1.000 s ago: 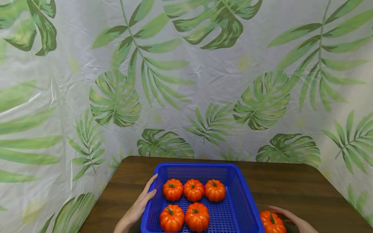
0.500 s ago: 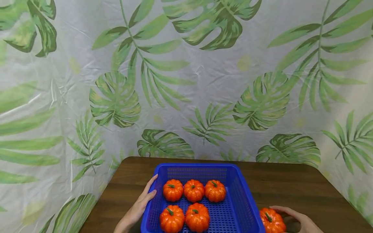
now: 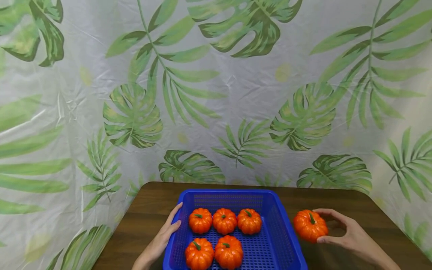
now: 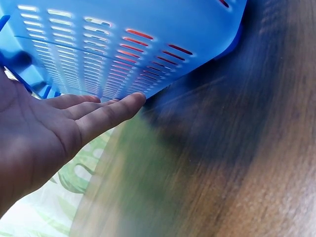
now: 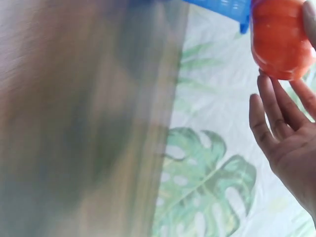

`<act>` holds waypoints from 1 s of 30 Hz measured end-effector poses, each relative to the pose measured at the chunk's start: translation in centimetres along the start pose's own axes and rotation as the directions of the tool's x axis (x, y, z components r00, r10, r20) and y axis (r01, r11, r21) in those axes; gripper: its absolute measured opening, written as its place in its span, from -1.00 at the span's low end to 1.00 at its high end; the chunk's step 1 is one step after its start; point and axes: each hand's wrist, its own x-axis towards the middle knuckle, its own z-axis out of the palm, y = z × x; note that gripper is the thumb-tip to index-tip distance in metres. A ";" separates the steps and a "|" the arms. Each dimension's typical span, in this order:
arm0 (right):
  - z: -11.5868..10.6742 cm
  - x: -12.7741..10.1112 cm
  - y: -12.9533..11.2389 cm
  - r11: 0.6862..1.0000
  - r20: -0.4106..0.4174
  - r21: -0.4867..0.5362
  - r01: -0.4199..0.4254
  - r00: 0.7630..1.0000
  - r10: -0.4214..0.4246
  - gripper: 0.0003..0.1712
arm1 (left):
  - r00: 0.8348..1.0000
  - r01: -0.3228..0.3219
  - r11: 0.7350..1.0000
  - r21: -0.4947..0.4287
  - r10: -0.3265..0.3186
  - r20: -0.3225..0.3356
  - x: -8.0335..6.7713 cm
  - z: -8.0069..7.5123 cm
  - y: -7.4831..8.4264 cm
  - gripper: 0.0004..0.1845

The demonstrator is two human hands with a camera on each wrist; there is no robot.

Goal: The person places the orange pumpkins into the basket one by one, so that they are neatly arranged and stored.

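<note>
A blue plastic basket [image 3: 282, 215] holds several small orange pumpkins with green stems: three in the back row, including one pumpkin [image 3: 249, 221], and two in front, including another pumpkin [image 3: 228, 252]. My left hand [image 3: 161, 236] rests against the basket's left side. In the left wrist view, the straight fingers [image 4: 111, 117] lie along its slotted outer wall [image 4: 133, 44]. To the right of the basket, my right hand [image 3: 347, 232] pinches a pumpkin [image 3: 310, 226] between thumb and fingers. The right wrist view shows this pumpkin [image 5: 281, 39] lifted off the table, with fingertips at its underside.
The brown wooden table [image 3: 337, 204] extends on both sides of the basket. Behind it hangs a pale sheet [image 3: 243, 97] printed with green leaves. The basket's right wall stands between the held pumpkin and the ones inside.
My right hand has taken hold of the pumpkin beside the basket and raised it up and away from the table's near side. The left hand and basket have stayed in place.
</note>
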 end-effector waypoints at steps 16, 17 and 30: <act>2.5 4.8 -4.1 0.986 0.111 0.008 0.167 0.980 -0.167 -0.15 | 1.000 -0.006 1.000 0.005 0.006 0.002 0.0 0.0 0.1 -0.34; 2.7 5.1 -4.3 0.982 0.120 0.025 0.187 0.975 -0.188 -0.15 | 1.000 -0.006 1.000 0.005 0.006 0.001 0.0 0.0 0.1 -0.34; 5.8 7.0 -5.9 0.974 0.267 0.062 0.216 0.937 -0.225 -0.16 | 1.000 -0.013 1.000 0.000 0.013 0.002 0.0 0.0 0.1 -0.34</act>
